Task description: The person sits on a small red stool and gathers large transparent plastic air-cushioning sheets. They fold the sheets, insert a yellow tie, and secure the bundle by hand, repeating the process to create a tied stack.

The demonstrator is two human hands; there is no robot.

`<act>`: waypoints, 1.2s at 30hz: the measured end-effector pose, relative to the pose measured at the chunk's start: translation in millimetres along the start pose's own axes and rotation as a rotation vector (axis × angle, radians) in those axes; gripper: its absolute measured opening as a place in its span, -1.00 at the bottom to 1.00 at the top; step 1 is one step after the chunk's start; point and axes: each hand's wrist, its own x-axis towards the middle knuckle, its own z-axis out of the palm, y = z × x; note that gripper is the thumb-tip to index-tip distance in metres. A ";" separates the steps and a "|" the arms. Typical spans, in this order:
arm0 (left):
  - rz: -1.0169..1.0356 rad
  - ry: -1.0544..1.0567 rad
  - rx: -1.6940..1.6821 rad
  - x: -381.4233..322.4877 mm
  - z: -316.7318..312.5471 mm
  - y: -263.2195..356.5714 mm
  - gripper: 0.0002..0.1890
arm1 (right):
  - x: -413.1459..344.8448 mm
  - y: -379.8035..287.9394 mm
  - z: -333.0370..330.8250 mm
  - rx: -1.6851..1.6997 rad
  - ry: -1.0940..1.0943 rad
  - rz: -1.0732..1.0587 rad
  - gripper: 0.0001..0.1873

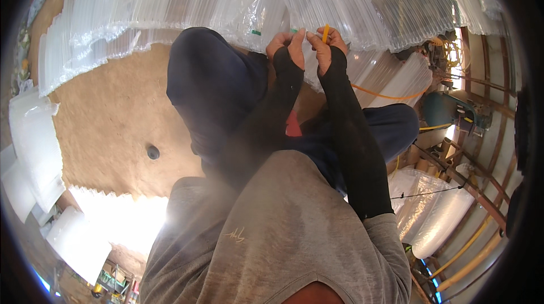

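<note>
I sit low before a long spread of clear inflated air-column plastic packaging. My left hand pinches the near edge of the plastic beside a small green mark. Close to it on the right, my right hand has its fingers closed around a slim yellow-orange nozzle, which stands up between them. The nozzle's inner end is hidden by the fingertips. An orange air hose runs from beside my right forearm towards the right. Another green mark shows on the plastic at the left.
My bent knee rises left of my hands. A small dark round object rests on the brown floor. White plastic bundles lie at the far left. At the right are a teal air compressor and rolls of clear film.
</note>
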 end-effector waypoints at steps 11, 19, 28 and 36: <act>-0.037 0.047 -0.149 -12.5 8.2 2.4 -0.79 | 3.6 -1.0 1.6 0.050 -0.002 -0.009 -0.63; 0.359 -0.043 0.412 -8.3 21.9 2.1 -0.73 | 2.4 -40.7 -69.9 0.035 -0.454 0.025 -0.64; 0.729 -0.148 0.566 -7.7 46.7 -34.6 -0.71 | -13.2 -101.1 -112.8 -1.309 -0.294 -0.551 -0.61; 0.677 -0.229 0.561 -19.9 56.1 -46.5 -0.73 | -11.5 -145.5 -83.3 -1.594 -0.431 -0.623 -0.89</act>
